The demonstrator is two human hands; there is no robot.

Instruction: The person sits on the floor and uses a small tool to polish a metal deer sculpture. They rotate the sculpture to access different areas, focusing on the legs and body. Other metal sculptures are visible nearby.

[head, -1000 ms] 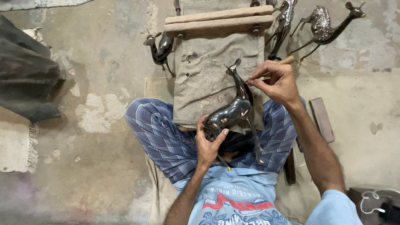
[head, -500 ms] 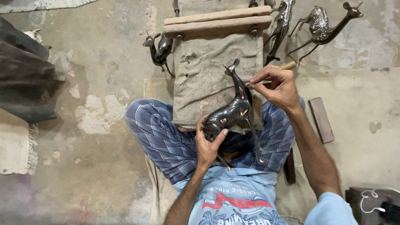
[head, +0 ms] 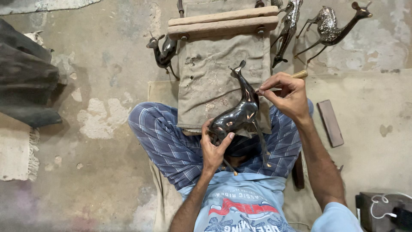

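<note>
Barely shifting since before, the left hand (head: 213, 148) is gripping the rump of the hard, slick-looking dark metal deer (head: 238, 114) over the lap while right-hand fingers (head: 274, 88) are pinching a wooden-handled tool (head: 299, 74) at its thin neck

Soft even light, faint shadows, sharp centre, slight wide-angle bending at edges

Dark shiny metal deer figurine (head: 238, 115), tilted over lap.
</note>
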